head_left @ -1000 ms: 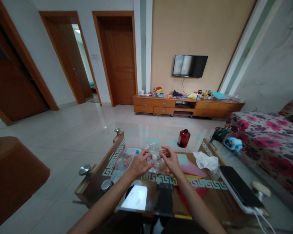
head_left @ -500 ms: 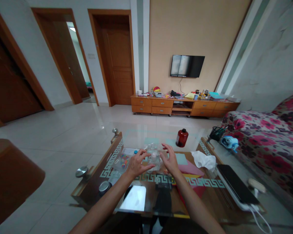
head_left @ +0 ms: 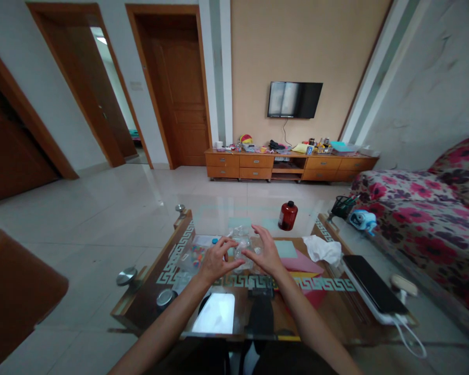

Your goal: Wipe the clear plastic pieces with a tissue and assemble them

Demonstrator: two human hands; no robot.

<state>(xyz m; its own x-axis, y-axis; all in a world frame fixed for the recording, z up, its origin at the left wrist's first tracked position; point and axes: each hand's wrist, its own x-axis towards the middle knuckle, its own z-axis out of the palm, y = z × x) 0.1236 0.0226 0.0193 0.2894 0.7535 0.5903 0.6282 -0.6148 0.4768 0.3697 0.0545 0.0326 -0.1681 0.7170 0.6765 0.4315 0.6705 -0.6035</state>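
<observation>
On the glass coffee table (head_left: 234, 325), a clear plastic object (head_left: 242, 249) lies between my hands; its exact kind is hard to make out. My left hand (head_left: 218, 259) is at its left side, thumb and fingers curved and spread apart. From the right, my right hand (head_left: 266, 252) reaches over it, thumb extended to its surface and fingers apart. Whether either hand presses on it is not plain. Just left of my left hand lies a clear bag with small colourful pieces (head_left: 195, 256), and a blue cap (head_left: 214, 241) shows behind the fingers.
A red-brown bottle (head_left: 288, 216) stands beyond my right hand. Crumpled white tissue (head_left: 323, 250), a black phone (head_left: 375, 284) with a white cable, and pink and yellow sheets (head_left: 303, 264) lie rightward. A round metal-topped item (head_left: 166, 298) is near my left forearm.
My right hand has moved slightly left and its thumb is now closer to my left fingers over the clear plastic. The camera view has shifted a little.
</observation>
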